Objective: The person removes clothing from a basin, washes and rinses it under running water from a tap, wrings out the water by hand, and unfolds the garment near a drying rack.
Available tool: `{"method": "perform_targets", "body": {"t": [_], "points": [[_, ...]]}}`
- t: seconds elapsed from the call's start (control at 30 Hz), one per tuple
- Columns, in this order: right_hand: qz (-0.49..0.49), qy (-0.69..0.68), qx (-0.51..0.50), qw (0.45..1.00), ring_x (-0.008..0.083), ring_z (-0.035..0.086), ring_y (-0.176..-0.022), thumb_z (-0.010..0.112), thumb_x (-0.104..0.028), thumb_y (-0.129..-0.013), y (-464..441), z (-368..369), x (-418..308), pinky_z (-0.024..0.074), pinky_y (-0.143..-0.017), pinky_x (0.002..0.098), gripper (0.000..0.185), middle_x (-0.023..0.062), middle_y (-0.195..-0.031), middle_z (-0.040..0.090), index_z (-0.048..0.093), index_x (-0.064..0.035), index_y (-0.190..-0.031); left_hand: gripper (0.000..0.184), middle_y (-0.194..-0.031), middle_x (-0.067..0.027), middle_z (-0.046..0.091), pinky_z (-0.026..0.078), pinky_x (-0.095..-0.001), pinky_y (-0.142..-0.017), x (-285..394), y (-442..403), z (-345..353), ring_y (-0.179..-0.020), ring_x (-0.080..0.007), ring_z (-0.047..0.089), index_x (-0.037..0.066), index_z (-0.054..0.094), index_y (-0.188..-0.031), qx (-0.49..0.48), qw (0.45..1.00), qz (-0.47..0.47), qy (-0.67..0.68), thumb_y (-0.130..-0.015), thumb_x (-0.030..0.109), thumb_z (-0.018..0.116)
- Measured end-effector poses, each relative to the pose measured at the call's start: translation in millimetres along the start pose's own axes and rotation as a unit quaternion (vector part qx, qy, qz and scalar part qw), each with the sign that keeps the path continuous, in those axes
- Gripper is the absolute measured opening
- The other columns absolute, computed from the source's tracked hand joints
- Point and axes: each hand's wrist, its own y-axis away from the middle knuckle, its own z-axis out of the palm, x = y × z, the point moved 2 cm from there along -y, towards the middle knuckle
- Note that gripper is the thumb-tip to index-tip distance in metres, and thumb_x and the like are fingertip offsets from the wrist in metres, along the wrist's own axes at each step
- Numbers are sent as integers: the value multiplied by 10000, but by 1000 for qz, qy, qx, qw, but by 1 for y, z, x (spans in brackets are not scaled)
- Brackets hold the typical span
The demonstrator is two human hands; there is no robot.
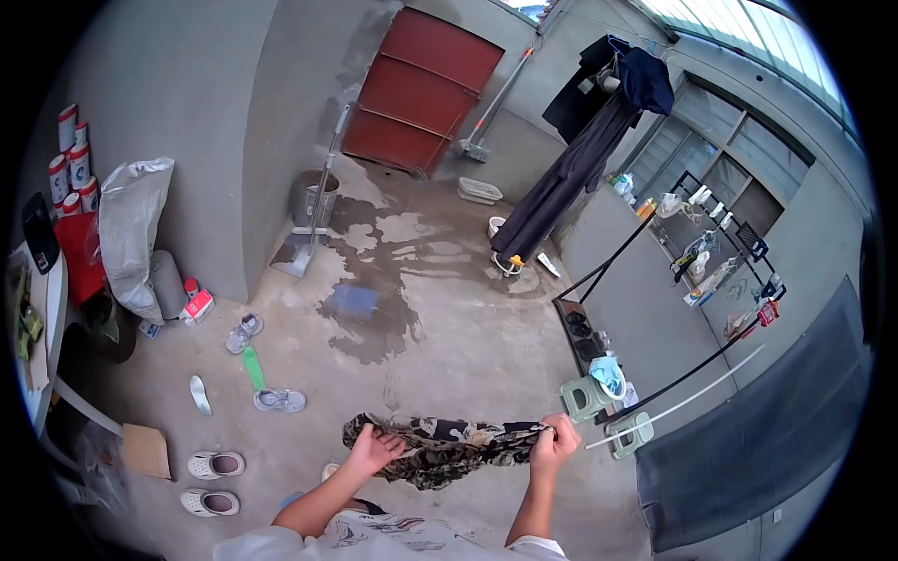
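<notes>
A camouflage-patterned garment [458, 449] in black, grey and tan is stretched between my two hands, above the floor and in front of my body. My left hand [376, 453] is at its left end, with the thumb raised along the cloth and the fingers curled against it. At the other end, the fingers of my right hand [557, 439] are closed on a bunched edge. The cloth sags in folds between them, so its exact kind is hard to make out.
On the left lie white clogs [215, 465], grey sneakers [280, 400], insoles [253, 368] and a cardboard piece [147, 452]. Green stools [585, 399] and a black drying rack [617, 251] stand right. A dustpan [297, 257], a bucket [318, 198] and wet floor [374, 327] are ahead.
</notes>
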Motion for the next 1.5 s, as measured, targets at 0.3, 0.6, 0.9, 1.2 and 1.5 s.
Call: {"method": "perform_targets", "body": {"t": [0.3,0.6,0.9,1.2,1.5], "points": [[69,42,94,992,117,377,-434,396,68,-571,-62,49,55,290,-417,240,79,75,-501,419,467,33,-569,65,-653,-49,523,242,-218,-284,102,-23,96,-453,-131,462,58,488,-741,110,960,-11,-259,-736,57,553],[219,156,159,950,81,343,-439,427,14,-618,-44,67,73,279,-413,227,48,48,-475,379,449,21,-576,155,-657,0,508,326,-223,-373,186,-77,244,-535,-87,500,105,414,-748,22,924,92,-370,-738,27,547],[289,142,304,896,15,298,-472,473,8,-641,-30,62,34,222,-415,184,48,-58,-497,351,454,-2,-598,204,-566,55,362,282,-187,-462,179,-162,240,-514,-26,345,83,365,-682,-211,682,167,-680,-696,-18,542],[213,192,71,955,201,513,-571,524,14,-707,-49,70,17,409,-527,263,61,110,-672,529,533,29,-766,428,-841,-135,568,425,-314,-718,58,-157,57,-811,-240,550,38,515,-951,-281,331,-197,-879,-570,177,649],[195,169,86,962,162,454,-547,523,33,-665,-36,53,-4,362,-506,253,99,87,-621,480,541,25,-762,438,-926,-166,551,406,-353,-751,-36,-109,114,-891,-277,526,16,552,-976,-409,431,-5,-804,-628,265,643]]}}
